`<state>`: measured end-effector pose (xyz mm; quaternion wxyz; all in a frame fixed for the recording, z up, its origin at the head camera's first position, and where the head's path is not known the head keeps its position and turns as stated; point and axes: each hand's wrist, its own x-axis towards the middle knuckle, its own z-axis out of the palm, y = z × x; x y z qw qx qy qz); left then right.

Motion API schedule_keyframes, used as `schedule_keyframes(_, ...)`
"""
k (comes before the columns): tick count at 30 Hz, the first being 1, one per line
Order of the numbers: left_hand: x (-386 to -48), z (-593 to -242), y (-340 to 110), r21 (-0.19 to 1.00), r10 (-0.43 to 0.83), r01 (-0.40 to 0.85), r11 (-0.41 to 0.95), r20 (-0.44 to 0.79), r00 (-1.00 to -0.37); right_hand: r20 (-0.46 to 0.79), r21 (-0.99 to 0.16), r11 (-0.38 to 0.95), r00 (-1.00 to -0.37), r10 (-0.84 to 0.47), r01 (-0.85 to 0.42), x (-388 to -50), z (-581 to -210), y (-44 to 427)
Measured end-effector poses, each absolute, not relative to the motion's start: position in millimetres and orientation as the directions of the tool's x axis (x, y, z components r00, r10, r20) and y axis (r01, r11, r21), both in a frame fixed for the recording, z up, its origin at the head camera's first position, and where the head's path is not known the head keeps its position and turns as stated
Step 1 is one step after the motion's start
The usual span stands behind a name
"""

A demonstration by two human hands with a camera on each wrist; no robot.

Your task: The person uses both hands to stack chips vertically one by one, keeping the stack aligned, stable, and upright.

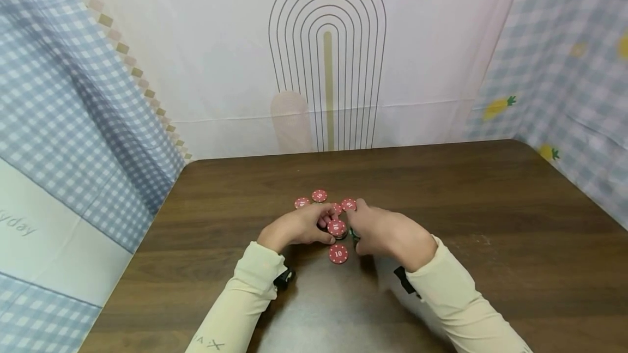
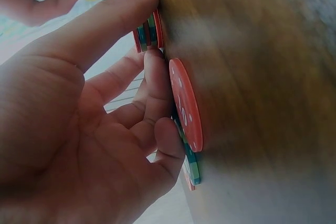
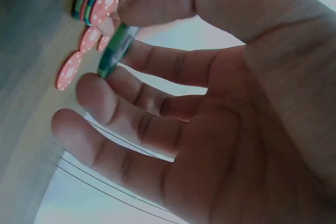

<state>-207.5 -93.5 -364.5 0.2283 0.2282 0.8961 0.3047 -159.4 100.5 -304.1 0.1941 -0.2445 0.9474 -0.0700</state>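
Pale cream sleeves [image 1: 235, 306] carry dark lettering [image 1: 215, 345], with black gear [image 1: 284, 278] beside the cuffs [image 1: 259, 268].

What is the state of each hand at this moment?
Left hand: closed, holding the stack of chips.
Right hand: closed, pinching a green chip.

Two hands [image 1: 304, 225] [image 1: 390, 233], one chip stack [image 1: 336, 227], five loose red chips [image 1: 338, 254], one held green chip [image 3: 116, 52], one table [image 1: 466, 195]

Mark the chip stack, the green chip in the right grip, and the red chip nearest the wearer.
Poker chip stack [image 1: 336, 227]: head view, top chip's face.
Green poker chip [image 3: 116, 52]: right wrist view, visible middle.
Red 10 poker chip [image 1: 338, 254]: head view, printed face.
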Motion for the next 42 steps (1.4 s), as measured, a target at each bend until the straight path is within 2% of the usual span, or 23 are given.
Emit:
schedule_keyframes(5, -207, -367, -94, 0.648, 0.547, 0.273, 0.711, -0.265, -0.794, -0.27, -0.205, 0.848, -0.805, -0.528, -0.488, -160, -302, 103)
schedule_keyframes(9, -207, -368, -94, 0.648, 0.553, 0.283, 0.707, -0.257, -0.793, -0.173, -0.187, 0.817, -0.801, -0.574, -0.545, -158, -303, 105)
schedule_keyframes(18, -205, -370, -94, 0.639, 0.581, 0.332, 0.694, -0.224, -0.783, 0.122, -0.12, 0.715, -0.725, -0.678, -0.689, -158, -313, 103)
schedule_keyframes(23, -204, -370, -93, 0.627, 0.558, 0.309, 0.715, -0.247, -0.792, 0.233, -0.071, 0.707, -0.701, -0.674, -0.703, -161, -323, 100)
schedule_keyframes(32, -203, -368, -92, 0.625, 0.567, 0.319, 0.712, -0.244, -0.787, 0.161, -0.074, 0.739, -0.739, -0.654, -0.669, -169, -345, 95)
schedule_keyframes(42, -205, -366, -93, 0.644, 0.576, 0.317, 0.696, -0.238, -0.782, 0.137, -0.08, 0.759, -0.761, -0.634, -0.646, -175, -358, 94)
